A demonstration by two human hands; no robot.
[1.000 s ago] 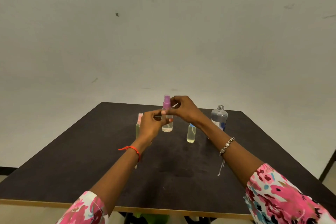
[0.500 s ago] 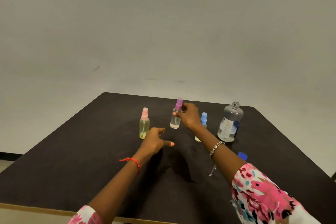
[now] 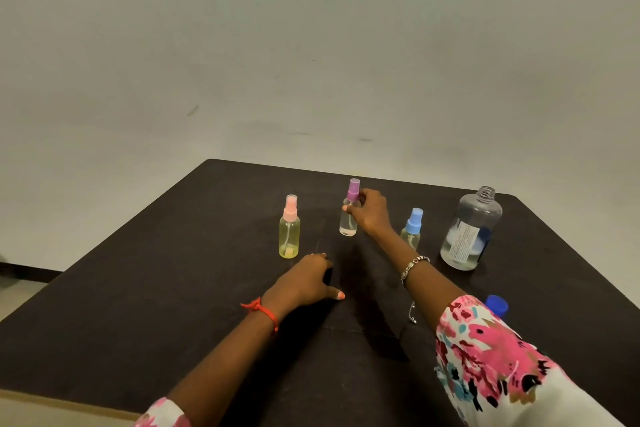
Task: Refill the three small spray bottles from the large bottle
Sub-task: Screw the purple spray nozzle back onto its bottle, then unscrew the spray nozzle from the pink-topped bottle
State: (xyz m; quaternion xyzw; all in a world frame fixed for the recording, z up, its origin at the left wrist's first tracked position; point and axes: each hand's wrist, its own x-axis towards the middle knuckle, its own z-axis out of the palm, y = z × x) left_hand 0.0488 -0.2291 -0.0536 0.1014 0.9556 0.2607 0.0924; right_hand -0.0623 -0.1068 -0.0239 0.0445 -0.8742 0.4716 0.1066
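Note:
Three small spray bottles stand on the dark table [image 3: 173, 288]. The pink-capped bottle [image 3: 289, 227] holds yellowish liquid at the left. My right hand [image 3: 369, 213] grips the purple-capped bottle [image 3: 349, 215] at its neck; it stands upright on the table with clear liquid low inside. The blue-capped bottle [image 3: 412, 229] stands partly behind my right forearm. The large clear bottle [image 3: 471, 230] stands uncapped at the right, about a third full. My left hand [image 3: 308, 282] rests on the table, holding nothing, in front of the pink-capped bottle.
A blue cap [image 3: 497, 305] lies on the table near my right sleeve. The table's far edge meets a plain pale wall. The near edge runs along the bottom left.
My left hand let go of the purple-capped bottle and dropped to the table. My right hand set that bottle down between the other two small bottles. The camera tilted down.

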